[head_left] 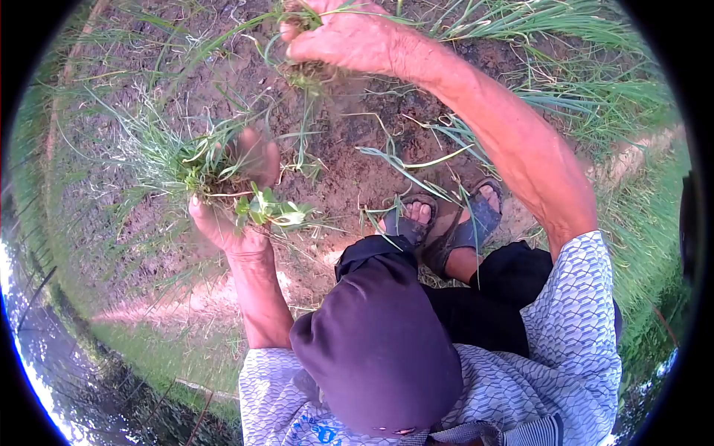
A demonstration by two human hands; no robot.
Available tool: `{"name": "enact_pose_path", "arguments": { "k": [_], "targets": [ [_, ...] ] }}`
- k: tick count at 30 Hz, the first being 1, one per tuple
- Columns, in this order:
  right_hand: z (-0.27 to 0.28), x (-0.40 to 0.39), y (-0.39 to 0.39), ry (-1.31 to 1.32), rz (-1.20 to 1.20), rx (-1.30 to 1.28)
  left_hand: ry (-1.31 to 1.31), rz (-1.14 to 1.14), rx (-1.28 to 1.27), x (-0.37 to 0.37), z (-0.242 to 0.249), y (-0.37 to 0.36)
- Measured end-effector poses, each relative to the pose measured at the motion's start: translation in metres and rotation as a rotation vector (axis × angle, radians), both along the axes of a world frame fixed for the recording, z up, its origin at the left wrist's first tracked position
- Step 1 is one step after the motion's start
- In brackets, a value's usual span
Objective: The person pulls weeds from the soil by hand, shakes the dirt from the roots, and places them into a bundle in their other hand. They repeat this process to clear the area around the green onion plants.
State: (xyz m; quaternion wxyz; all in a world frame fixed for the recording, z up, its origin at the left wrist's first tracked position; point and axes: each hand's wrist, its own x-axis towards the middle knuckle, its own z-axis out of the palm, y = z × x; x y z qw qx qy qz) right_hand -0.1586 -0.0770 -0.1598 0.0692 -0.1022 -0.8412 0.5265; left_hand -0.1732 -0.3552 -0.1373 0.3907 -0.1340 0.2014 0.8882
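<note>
My left hand (236, 193) is wrapped round a bunch of grass and weeds (190, 160), whose long thin blades spread out to the left. A small broad-leaved plant (268, 209) sticks out beside my left wrist. Higher up, near the top edge, my right hand (338, 37) is closed on a smaller clump of grass (309, 74) with roots and soil hanging from it. The two hands are apart. Part of the right hand's clump is cut off by the top of the view.
Brown soil (335, 163) with scattered stems lies below my hands. Green onion-like leaves (550, 30) grow at the upper right. Two sandalled feet (476, 223) stand on the soil. A dark cap (379, 349) fills the lower middle.
</note>
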Motion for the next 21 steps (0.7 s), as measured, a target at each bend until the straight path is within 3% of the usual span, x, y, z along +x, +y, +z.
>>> {"name": "enact_pose_path", "arguments": {
  "k": [5, 9, 13, 17, 21],
  "targets": [
    [0.062, 0.009, -0.067, 0.252, 0.087, -0.126, 0.036, -0.046, 0.051, 0.010, 0.019, 0.032],
    [0.054, 0.022, -0.117, 0.242, 0.166, -0.460, 0.058, -0.079, 0.033, 0.021, 0.022, 0.036],
    [0.038, 0.037, -0.106, 0.488, 0.302, -0.075, 0.063, -0.112, 0.037, 0.026, 0.023, 0.037],
    [0.045, 0.041, -0.093, 0.515, 0.260, -0.090, 0.064, -0.153, 0.075, 0.019, 0.028, 0.047],
    [0.073, 0.037, -0.057, 0.321, 0.469, 0.097, 0.051, -0.217, 0.148, 0.008, 0.038, 0.068]
  ]
}}
